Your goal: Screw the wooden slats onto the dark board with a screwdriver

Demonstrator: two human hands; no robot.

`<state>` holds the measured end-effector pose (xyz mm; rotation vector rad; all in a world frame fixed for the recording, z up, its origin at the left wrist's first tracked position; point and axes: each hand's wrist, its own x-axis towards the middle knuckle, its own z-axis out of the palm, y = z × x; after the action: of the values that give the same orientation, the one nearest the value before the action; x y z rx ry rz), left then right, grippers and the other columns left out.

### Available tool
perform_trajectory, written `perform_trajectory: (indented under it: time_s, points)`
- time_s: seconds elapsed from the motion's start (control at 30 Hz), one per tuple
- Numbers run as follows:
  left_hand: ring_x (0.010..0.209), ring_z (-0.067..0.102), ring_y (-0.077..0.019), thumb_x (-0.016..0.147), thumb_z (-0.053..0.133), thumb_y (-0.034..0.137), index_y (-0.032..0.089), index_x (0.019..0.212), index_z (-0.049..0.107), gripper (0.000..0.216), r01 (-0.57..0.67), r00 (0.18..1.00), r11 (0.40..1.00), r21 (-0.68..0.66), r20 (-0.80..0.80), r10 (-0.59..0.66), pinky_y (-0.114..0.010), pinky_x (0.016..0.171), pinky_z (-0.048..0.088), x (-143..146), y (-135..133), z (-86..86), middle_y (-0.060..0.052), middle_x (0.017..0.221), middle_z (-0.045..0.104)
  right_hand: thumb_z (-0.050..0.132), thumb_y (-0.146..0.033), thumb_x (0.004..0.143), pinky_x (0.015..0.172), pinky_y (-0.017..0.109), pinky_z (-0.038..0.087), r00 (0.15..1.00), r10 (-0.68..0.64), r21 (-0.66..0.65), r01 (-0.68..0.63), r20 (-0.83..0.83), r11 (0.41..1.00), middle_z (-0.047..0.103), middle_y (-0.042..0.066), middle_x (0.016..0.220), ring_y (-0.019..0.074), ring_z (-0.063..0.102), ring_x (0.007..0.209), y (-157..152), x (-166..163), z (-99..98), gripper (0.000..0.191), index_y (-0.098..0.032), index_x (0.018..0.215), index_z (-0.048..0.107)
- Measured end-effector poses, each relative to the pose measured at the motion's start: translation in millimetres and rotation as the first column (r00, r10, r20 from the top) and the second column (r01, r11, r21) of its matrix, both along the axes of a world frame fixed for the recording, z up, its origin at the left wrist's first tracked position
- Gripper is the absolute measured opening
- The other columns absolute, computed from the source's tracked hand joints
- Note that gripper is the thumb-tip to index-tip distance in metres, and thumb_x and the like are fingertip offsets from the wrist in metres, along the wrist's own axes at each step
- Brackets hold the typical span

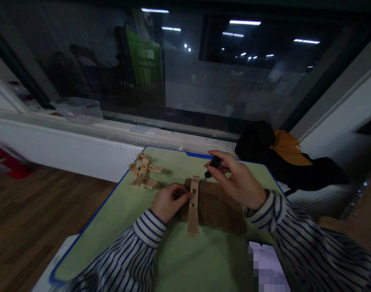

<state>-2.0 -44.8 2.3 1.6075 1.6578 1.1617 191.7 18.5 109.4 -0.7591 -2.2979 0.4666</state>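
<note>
My left hand (168,200) is closed, pinching a pale wooden strip (193,211) against a dark brown wooden board (217,209) on the green table (121,227). My right hand (238,176) is closed around a small black-handled screwdriver (212,165), its tip pointing down at the top end of the strip. Both sleeves are striped blue and white.
A pile of similar pale wooden pieces (144,172) lies at the table's far left. A black bag with an orange cap (287,148) sits on the sill at the right. A phone (267,265) lies near my right forearm. A white radiator (82,150) and a window run behind.
</note>
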Motion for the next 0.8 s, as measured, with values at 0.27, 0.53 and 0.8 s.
perform_trajectory:
  time_s: [0.27,0.53,0.8]
  points:
    - [0.055,0.054,-0.0137,0.075,0.06,0.044,0.018,0.074,0.059,0.026,0.024,0.996,0.997,-0.073,-0.087,-0.03,-0.024,0.051,0.039,5,0,3.9,0.002,0.061,0.058,0.048,-0.031,0.09,0.066,0.029,0.052,0.997,-0.013,-0.03,0.016,0.081,0.999,0.067,0.004,0.097,0.0136,0.063,0.07,5,-11,-7.0,0.04,-0.024,0.129,0.041]
    - [0.058,0.055,-0.0149,0.076,0.062,0.038,0.017,0.076,0.061,0.021,0.024,0.988,0.993,-0.117,-0.147,-0.041,-0.025,0.054,0.041,9,-1,13.3,0.0,0.065,0.06,0.048,-0.025,0.09,0.068,0.027,0.051,0.992,0.06,-0.018,-0.058,0.11,0.998,0.066,0.002,0.102,0.0123,0.063,0.075,7,-19,-12.6,0.042,-0.024,0.131,0.039]
    - [0.055,0.053,-0.014,0.076,0.062,0.039,0.018,0.076,0.06,0.021,0.025,0.987,0.993,-0.116,-0.154,-0.043,-0.025,0.054,0.04,7,-1,11.2,0.001,0.063,0.058,0.048,-0.024,0.09,0.07,0.025,0.051,0.987,0.095,-0.016,-0.094,0.127,0.995,0.065,0.001,0.103,0.0106,0.061,0.074,7,-23,-10.9,0.041,-0.023,0.131,0.039]
